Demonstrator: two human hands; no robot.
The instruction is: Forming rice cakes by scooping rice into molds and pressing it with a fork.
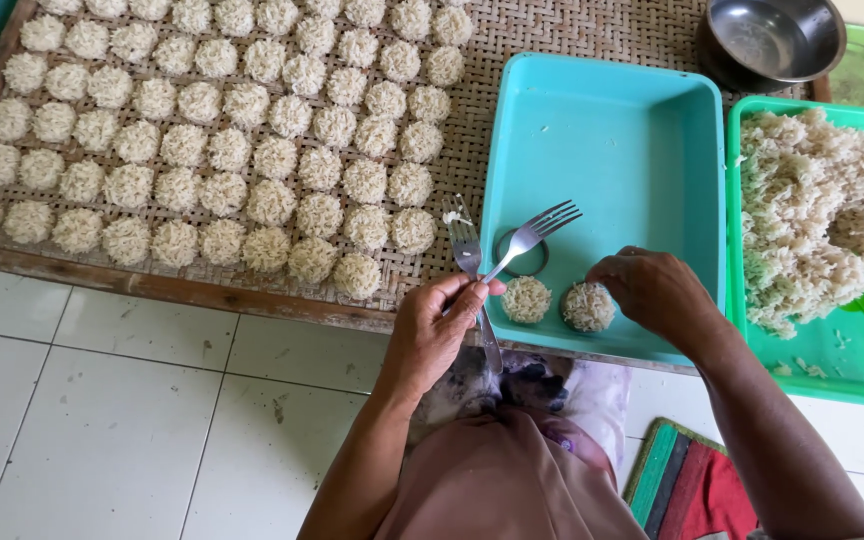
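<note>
Wearing a dusty-pink garment (497,480) over patterned dark-and-white cloth (512,385) at the lap; showing both forearms bare, without sleeves.

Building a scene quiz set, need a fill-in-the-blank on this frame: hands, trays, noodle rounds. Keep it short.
1. The left hand holds two ____ by their handles.
2. The right hand touches a noodle round inside the ____ tray.
3. The loose pile of noodles lies in the ____ tray.
4. The rows of finished rounds rest on a woven ____.

Missing words: forks; turquoise; green; mat
</note>
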